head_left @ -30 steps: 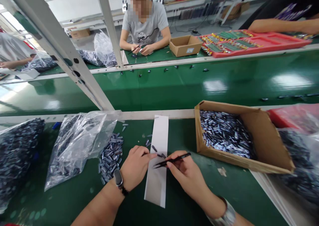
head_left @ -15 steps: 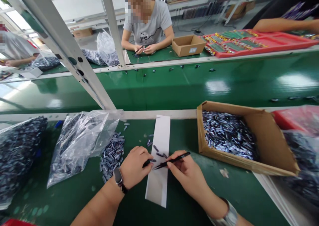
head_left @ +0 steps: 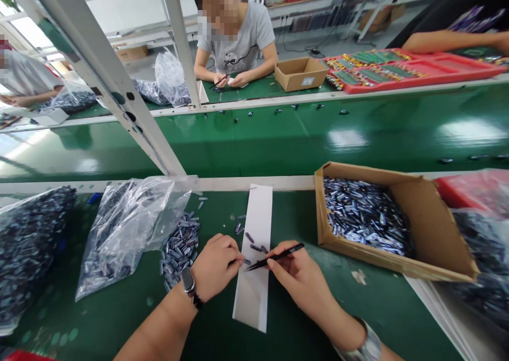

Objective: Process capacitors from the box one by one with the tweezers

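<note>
My left hand (head_left: 217,265) is closed in a pinch at the left edge of a white paper strip (head_left: 254,292), its fingertips on a small dark cylindrical part I can barely see. My right hand (head_left: 300,279) grips black tweezers (head_left: 274,256), whose tips point left toward the left fingertips. A few small dark parts (head_left: 254,243) lie on the strip just above the hands. A heap of the same parts (head_left: 180,247) spills from a clear plastic bag (head_left: 127,228) to the left of my left hand.
An open cardboard box (head_left: 437,239) full of the parts stands at right, beside more bagged parts (head_left: 485,276). Another bag (head_left: 27,244) lies far left. A white frame post (head_left: 99,75) rises at left. Beyond the green conveyor (head_left: 318,133), a person works with tweezers; red trays (head_left: 397,67) sit at far right.
My left fingers have curled back from the strip into a tighter pinch. The right hand and tweezers have barely moved. The view has shifted slightly.
</note>
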`<state>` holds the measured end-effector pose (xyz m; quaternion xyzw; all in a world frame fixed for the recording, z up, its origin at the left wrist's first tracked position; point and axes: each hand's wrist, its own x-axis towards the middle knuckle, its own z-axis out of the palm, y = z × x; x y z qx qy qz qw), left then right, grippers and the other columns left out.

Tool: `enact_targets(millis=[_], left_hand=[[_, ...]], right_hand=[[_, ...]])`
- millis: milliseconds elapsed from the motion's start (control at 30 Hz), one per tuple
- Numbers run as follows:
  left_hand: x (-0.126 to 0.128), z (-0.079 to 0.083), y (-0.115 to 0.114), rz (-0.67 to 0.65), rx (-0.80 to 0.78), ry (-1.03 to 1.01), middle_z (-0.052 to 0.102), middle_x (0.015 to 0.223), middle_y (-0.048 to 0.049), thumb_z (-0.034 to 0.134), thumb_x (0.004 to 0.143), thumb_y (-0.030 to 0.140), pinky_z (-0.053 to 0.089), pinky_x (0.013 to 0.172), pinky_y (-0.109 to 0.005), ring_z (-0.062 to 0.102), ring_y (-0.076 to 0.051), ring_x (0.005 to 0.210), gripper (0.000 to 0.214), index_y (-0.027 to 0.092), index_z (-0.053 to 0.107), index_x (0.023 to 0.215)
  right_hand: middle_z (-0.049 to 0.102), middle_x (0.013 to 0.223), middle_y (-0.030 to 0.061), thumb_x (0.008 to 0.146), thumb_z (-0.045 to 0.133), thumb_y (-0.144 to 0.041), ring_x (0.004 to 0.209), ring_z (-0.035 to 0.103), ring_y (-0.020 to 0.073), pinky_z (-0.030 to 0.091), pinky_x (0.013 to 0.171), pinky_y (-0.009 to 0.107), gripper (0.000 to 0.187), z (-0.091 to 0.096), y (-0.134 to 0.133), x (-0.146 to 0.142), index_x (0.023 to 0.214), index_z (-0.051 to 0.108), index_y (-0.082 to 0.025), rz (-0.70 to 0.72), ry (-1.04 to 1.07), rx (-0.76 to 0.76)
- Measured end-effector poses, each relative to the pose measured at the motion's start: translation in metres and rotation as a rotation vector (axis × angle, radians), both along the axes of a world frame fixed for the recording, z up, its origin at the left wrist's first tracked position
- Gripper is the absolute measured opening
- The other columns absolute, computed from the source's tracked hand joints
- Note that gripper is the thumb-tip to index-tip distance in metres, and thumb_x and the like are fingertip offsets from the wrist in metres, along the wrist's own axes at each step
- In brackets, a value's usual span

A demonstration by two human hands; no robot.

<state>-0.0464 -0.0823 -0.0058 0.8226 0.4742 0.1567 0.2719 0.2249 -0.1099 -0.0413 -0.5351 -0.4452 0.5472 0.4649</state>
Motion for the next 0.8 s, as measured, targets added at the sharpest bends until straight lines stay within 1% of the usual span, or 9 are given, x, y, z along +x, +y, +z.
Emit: enact_targets(millis=[100,233,633,700,800], left_hand=[[0.0,0.002,0.0,0.028,-0.026,0.013,0.088,0.109,-0.0053,0.091,0.113,0.012,0.068,0.101,-0.039,0.081,-0.025,0.106,0.02,0.028,0.104,0.112],[0.001,0.005,0.001,0.033,-0.035,0.014,0.087,0.109,-0.005,0.093,0.113,0.013,0.068,0.102,-0.039,0.08,-0.025,0.106,0.019,0.029,0.104,0.111],[0.005,0.014,0.002,0.028,-0.067,0.069,0.089,0.111,-0.0061,0.092,0.114,0.015,0.068,0.105,-0.041,0.082,-0.027,0.109,0.019,0.029,0.105,0.113],[0.005,0.014,0.002,0.032,-0.075,0.067,0.09,0.111,-0.0061,0.092,0.114,0.015,0.068,0.106,-0.042,0.082,-0.027,0.109,0.019,0.029,0.105,0.113],[0.005,0.014,0.002,0.033,-0.08,0.065,0.089,0.11,-0.0061,0.091,0.114,0.015,0.068,0.105,-0.042,0.081,-0.027,0.108,0.019,0.029,0.105,0.112]], right_hand=[[0.094,0.097,0.007,0.094,0.106,-0.078,0.083,0.095,0.0295,0.083,0.08,0.04,0.053,0.002,0.0,0.0,0.103,0.08,-0.032,0.012,0.003,-0.002],[0.094,0.095,0.0062,0.092,0.107,-0.076,0.082,0.095,0.0291,0.083,0.081,0.04,0.053,0.006,0.001,-0.001,0.101,0.079,-0.033,0.012,-0.008,-0.009],[0.093,0.094,0.0072,0.089,0.109,-0.076,0.081,0.095,0.0314,0.082,0.08,0.043,0.054,0.016,0.004,-0.003,0.099,0.078,-0.033,0.014,-0.02,-0.046],[0.092,0.093,0.0074,0.087,0.11,-0.078,0.08,0.094,0.032,0.082,0.078,0.045,0.057,0.017,0.004,-0.005,0.098,0.077,-0.033,0.013,-0.021,-0.05],[0.091,0.089,0.0075,0.082,0.11,-0.089,0.078,0.094,0.0335,0.081,0.076,0.047,0.067,0.018,0.006,-0.006,0.096,0.075,-0.034,-0.025,0.015,-0.068]])
